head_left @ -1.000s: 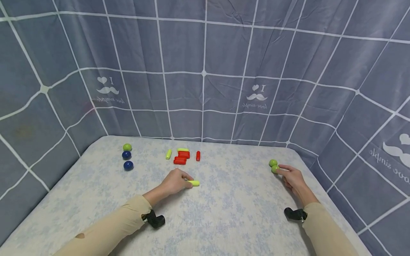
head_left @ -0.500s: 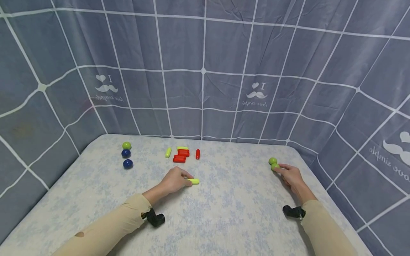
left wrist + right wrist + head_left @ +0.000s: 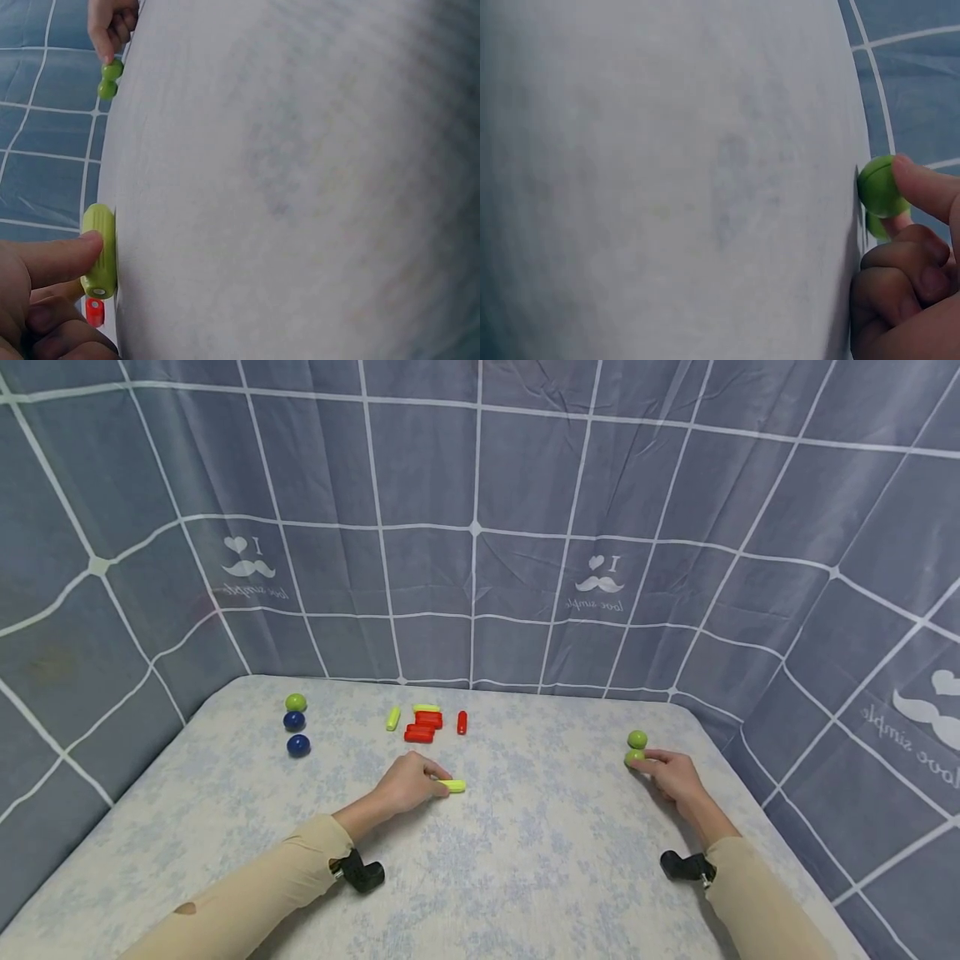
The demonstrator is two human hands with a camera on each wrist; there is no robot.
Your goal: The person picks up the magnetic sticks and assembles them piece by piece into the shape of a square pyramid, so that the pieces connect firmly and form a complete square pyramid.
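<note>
My left hand (image 3: 408,783) pinches a short yellow-green cylinder (image 3: 456,786) between thumb and fingertips, low over the table. Ribs and a small hole in its end show on this cylinder (image 3: 99,251) in the left wrist view. At the right, my right hand (image 3: 677,778) pinches a green ball (image 3: 634,758) with thumb and forefinger, its other fingers curled under. Just behind that ball is a second green ball (image 3: 637,739), partly hidden in the right wrist view by the held ball (image 3: 883,186) and a finger.
Several red cylinders (image 3: 429,720) lie grouped at the back middle, with a lone red cylinder (image 3: 462,722) to their right. Two yellow-green cylinders, one standing apart (image 3: 393,718), lie close by. Back left are a green ball (image 3: 296,702) and two dark blue balls (image 3: 298,745). Curtains (image 3: 525,577) enclose the table.
My right hand has shifted the held green ball slightly left and nearer to me, beside the other green ball. The left hand and its cylinder stay almost in place.
</note>
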